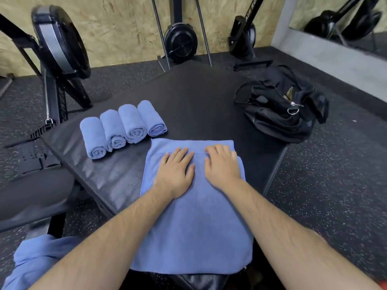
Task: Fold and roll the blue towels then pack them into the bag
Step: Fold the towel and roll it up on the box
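Pressing flat on the folded blue towel [194, 227], the left hand [174, 174] and right hand [222, 166] each show an open grip, fingers straight, probably smoothing it for rolling. Four rolled towels [121, 128] lie side by side on the desk [188, 97], with the black bag [282, 109] at its far right corner.

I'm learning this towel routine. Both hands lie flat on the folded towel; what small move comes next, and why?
Probably pinch its far edge and start rolling. The left hand and right hand press flat on the folded towel, which looks smooth, and four rolled towels beside it show the pattern.
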